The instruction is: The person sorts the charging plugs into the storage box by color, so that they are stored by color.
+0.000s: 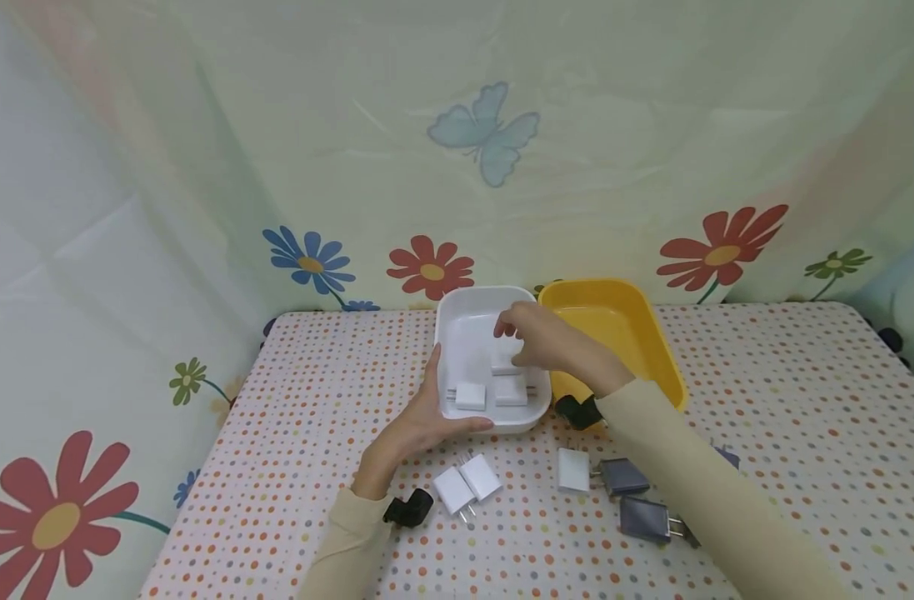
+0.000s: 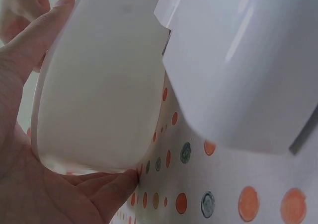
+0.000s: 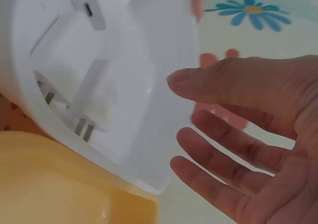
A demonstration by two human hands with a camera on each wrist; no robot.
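My left hand [image 1: 421, 417] grips the near left corner of a white plastic tray [image 1: 457, 300], thumb along the front side and fingers along the left side. The left wrist view shows the palm against the outer wall of this white tray [image 2: 99, 95]. Over the tray, my right hand [image 1: 535, 337] has its fingers loosely bent; in the right wrist view the thumb and fingers of the right hand [image 3: 248, 129] are apart with nothing between them. Inside lie white plug chargers: one at the front left [image 1: 470, 396], a charger at the front right [image 1: 511, 390], and another charger [image 1: 505, 363] partly behind the right hand.
A yellow tray [image 1: 655, 333] stands against the white one's right side. In front lie two white chargers [image 1: 457, 490] side by side, another white charger [image 1: 573, 470], and several dark grey chargers [image 1: 644, 520], some partly behind the right sleeve. A flowered curtain [image 1: 337, 167] hangs behind the table.
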